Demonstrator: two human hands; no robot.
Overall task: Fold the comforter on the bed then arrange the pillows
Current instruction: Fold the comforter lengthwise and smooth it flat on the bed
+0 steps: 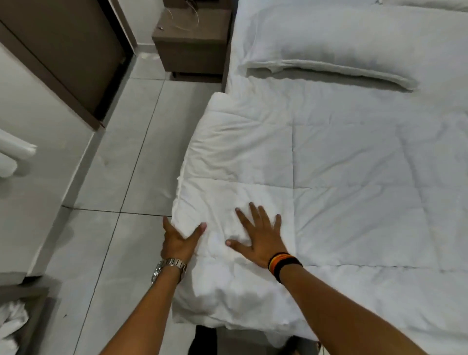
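Observation:
A white quilted comforter (342, 164) lies spread over the bed, its left edge bulging past the mattress side. My left hand (178, 242), with a metal watch on the wrist, cups that left edge, thumb on top and fingers down the side. My right hand (258, 235), with striped bands on the wrist, rests flat and spread on the comforter's top close by. A white pillow (329, 43) lies at the head of the bed, beyond the comforter. A second pillow's corner (430, 3) shows at the top right.
A brown nightstand (192, 43) stands beside the bed's head. Grey floor tiles (131, 157) run along the bed's left side. A dark wooden door frame (63, 63) and a pale wall are at the left. White cloth (11, 327) is bunched at the bottom left.

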